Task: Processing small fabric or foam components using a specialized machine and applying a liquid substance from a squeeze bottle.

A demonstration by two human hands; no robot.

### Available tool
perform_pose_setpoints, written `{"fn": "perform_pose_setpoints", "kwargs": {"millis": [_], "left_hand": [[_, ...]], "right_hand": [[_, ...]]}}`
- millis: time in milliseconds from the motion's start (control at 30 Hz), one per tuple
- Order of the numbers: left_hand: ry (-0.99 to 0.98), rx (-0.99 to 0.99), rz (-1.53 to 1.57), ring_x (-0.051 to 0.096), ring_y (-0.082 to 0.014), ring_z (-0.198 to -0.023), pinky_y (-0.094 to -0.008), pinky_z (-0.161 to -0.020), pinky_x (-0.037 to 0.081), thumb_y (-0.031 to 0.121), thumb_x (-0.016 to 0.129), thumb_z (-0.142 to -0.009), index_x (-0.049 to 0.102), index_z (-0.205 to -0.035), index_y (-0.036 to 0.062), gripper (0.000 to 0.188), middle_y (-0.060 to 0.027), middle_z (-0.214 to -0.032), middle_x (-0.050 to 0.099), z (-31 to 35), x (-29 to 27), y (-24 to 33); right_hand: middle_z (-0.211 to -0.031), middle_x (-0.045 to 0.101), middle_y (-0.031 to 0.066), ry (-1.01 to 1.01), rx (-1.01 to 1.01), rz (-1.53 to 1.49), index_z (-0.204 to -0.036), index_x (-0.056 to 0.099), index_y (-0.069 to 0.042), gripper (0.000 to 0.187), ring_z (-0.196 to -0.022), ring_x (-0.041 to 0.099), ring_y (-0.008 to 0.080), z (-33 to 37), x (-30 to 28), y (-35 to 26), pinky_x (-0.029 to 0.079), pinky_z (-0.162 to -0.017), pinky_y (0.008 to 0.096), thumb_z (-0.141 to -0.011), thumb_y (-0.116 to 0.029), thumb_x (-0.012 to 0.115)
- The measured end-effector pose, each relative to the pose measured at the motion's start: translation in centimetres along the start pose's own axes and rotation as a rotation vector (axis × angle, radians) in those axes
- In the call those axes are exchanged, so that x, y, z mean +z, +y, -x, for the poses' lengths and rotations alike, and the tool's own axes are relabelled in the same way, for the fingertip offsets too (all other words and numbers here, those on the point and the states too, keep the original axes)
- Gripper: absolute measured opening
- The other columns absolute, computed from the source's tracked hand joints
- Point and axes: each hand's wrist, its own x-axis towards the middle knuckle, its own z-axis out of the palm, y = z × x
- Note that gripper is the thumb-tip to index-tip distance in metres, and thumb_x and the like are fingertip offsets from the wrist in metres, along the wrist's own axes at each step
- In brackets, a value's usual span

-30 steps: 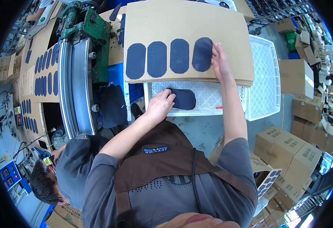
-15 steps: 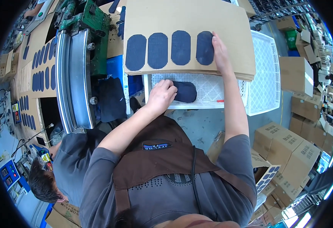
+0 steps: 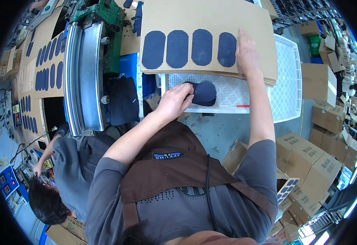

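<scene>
- The left hand (image 3: pixel 174 100) has its grip closed on the left end of some dark pads (image 3: pixel 205 93).
- The dark pads are over the white tray (image 3: pixel 229 87); I cannot tell if they touch its bottom.
- The right hand (image 3: pixel 248 53) lies on the brown cardboard (image 3: pixel 211 12), its grip loose and its fingers straight.
- Four dark ovals (image 3: pixel 177 49) sit in a row on the cardboard, the last one just beside the right hand.
</scene>
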Motion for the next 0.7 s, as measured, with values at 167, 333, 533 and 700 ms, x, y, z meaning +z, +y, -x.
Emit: {"fn": "perform_pose_setpoints", "kwargs": {"millis": [167, 333, 533, 700], "left_hand": [[0.018, -0.08, 0.093, 0.066, -0.0306, -0.084, -0.038, -0.074, 0.052, 0.005, 0.065, -0.087, 0.056, -0.101, 0.0043, 0.016, -0.0118, -0.096, 0.067, -0.2, -1.9, 1.7], [0.099, -0.061, 0.147, 0.067, -0.0288, -0.081, -0.037, -0.072, 0.052, 0.006, 0.065, -0.088, 0.056, -0.101, 0.0046, 0.016, -0.0099, -0.092, 0.067, -0.6, -5.2, 3.5], [0.181, -0.347, 0.798, 0.065, -0.0166, -0.08, -0.0276, -0.07, 0.052, 0.0, 0.064, -0.091, 0.05, -0.112, 0.0049, 0.026, -0.0073, -0.094, 0.064, 0.3, -9.3, 3.4], [0.287, -0.324, 0.899, 0.062, -0.0108, -0.078, -0.022, -0.07, 0.051, -0.005, 0.063, -0.09, 0.047, -0.121, 0.0045, 0.036, -0.0082, -0.093, 0.064, 0.3, -15.6, 3.2]], "right_hand": [[-0.099, 0.073, 0.0097, 0.227, -0.035, -0.224, -0.119, 0.068, -0.002, 0.026, -0.089, 0.067, 0.0266, 0.4, -5.9, -4.4, 0.053, -0.084, 0.0353, -0.097, -0.012, 0.058], [-0.081, 0.065, 0.0062, -0.807, 0.649, -1.086, -0.094, 0.072, 0.005, 0.022, -0.075, 0.057, 0.0139, 3.1, -10.7, -9.1, 0.045, -0.068, 0.0244, -0.094, -0.016, 0.068], [-0.078, 0.064, 0.0023, -0.628, 0.437, -1.484, -0.101, 0.07, 0.005, 0.017, -0.064, 0.052, 0.0089, 3.0, -13.4, -14.6, 0.042, -0.058, 0.0185, -0.095, -0.009, 0.064], [-0.076, 0.063, 0.002, -0.559, 0.361, -1.39, -0.101, 0.069, 0.004, 0.014, -0.063, 0.052, 0.0077, 1.7, -13.6, -16.9, 0.042, -0.056, 0.0185, -0.096, -0.007, 0.063]]}}
